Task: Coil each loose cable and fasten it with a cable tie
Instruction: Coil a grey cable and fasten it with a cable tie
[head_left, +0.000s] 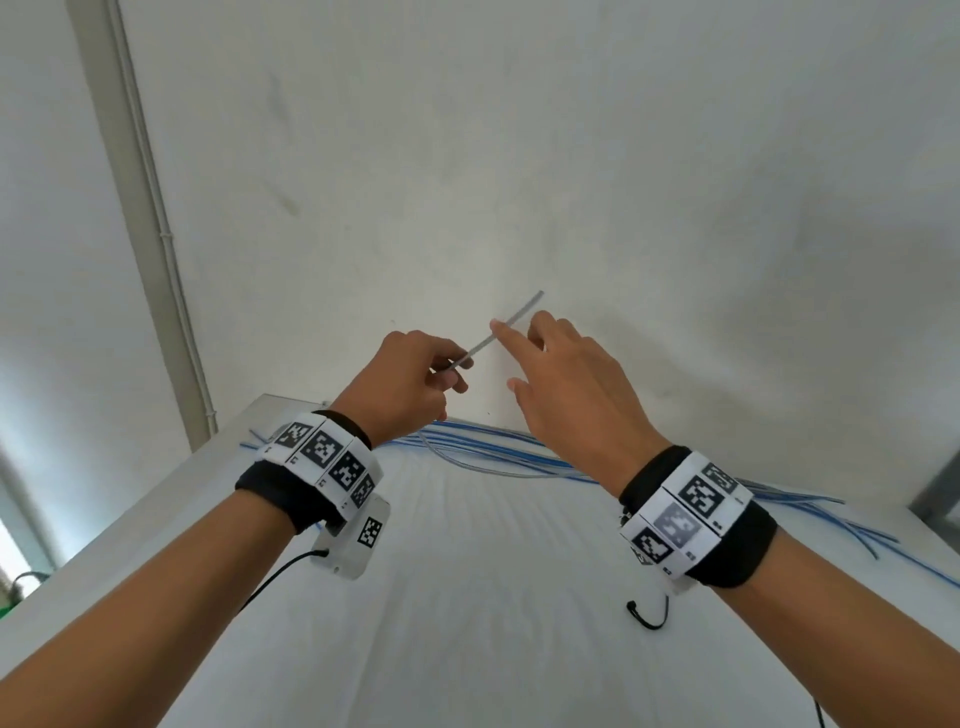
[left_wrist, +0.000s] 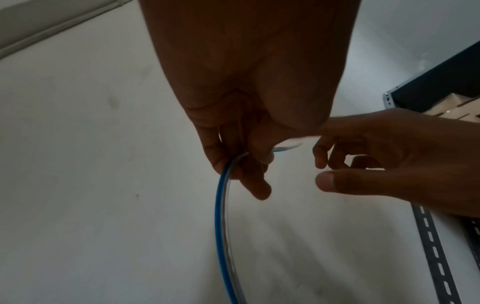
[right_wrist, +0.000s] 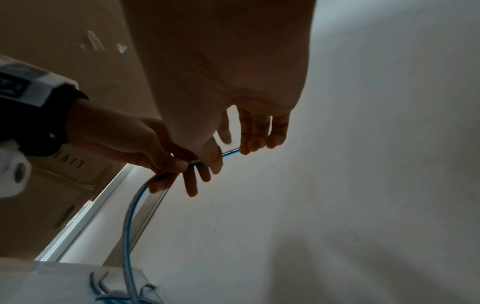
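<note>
Pinched between thumb and curled fingers of the left hand (head_left: 402, 376), a blue-and-grey cable (left_wrist: 221, 226) is lifted above the white table (head_left: 467, 597), its free end sticking up and to the right. From the fist the cable hangs down in a curve (clearest in the left wrist view) toward the table. Just beside it, the right hand (head_left: 566, 384) has its fingers loosely spread, holding nothing; its fingertips (right_wrist: 245, 149) touch the cable's short free end. More loose blue cables (head_left: 498, 449) lie in a bundle along the table's far edge, against the wall. No container is visible.
</note>
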